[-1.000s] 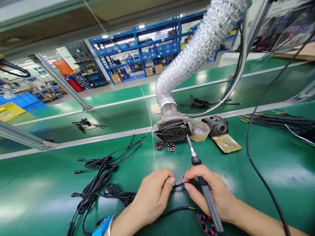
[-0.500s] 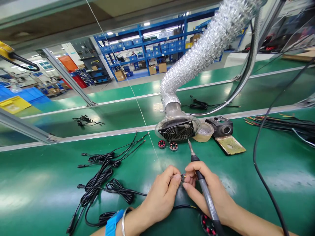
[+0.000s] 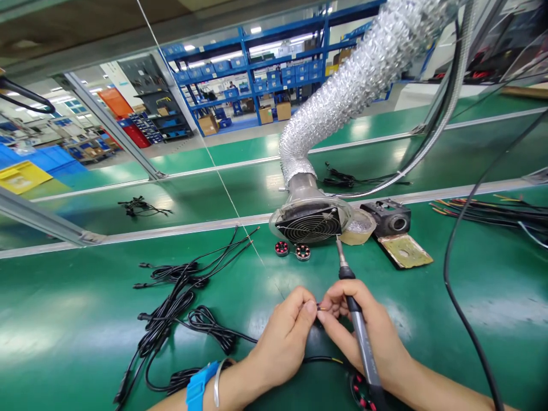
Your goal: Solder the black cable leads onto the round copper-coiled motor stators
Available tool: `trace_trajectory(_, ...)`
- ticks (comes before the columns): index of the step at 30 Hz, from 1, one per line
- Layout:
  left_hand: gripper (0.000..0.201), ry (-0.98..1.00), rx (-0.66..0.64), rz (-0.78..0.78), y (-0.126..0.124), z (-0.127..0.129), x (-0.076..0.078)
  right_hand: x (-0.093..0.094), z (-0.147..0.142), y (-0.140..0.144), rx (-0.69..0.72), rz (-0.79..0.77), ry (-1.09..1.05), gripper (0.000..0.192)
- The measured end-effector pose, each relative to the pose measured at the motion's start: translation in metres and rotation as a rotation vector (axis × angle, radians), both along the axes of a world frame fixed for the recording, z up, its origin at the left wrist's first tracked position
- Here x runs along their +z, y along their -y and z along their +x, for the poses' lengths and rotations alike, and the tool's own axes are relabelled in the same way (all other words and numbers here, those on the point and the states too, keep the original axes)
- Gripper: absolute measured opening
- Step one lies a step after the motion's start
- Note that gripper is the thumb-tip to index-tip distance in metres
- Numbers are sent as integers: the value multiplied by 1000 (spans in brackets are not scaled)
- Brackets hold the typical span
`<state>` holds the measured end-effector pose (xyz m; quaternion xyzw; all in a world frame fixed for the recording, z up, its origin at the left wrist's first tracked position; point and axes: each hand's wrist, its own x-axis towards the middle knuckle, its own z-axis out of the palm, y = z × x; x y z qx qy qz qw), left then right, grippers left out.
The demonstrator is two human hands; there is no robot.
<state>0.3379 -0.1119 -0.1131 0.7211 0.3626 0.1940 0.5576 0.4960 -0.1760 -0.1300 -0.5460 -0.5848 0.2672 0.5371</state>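
Big green counter is taking up most of the view, with a foil extraction duct curving down to a fan grille at the back. A tangle of black cables is lying off to the left. The right hand is gripping a soldering iron, tip pointing up toward the grille. The left hand is pinching a thin wire end between both hands' fingertips, just above the counter.

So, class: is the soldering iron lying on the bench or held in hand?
Held: the right hand grips the soldering iron, tip raised.
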Motion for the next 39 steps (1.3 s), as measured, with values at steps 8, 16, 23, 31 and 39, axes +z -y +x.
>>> trace_trajectory(8, 26, -227, -139, 72, -4, -5, 5, 6, 7, -2, 65, 326, 328, 31)
trace_trajectory(16, 23, -314, -186, 141, -2, -5, 13, 5, 17, -6, 177, 217, 326, 22)
trace_trajectory(23, 21, -291, -211, 175, -8, -6, 21, 4, 32, -8, 247, 186, 338, 31)
trace_trajectory(31, 25, -152, -182, -64, -12, -5, 13, 4, 32, -10, 295, 257, 411, 34)
trace_trajectory(39, 32, 37, -22, -314, -24, 5, -6, -1, 28, -14, 190, 287, 412, 32)
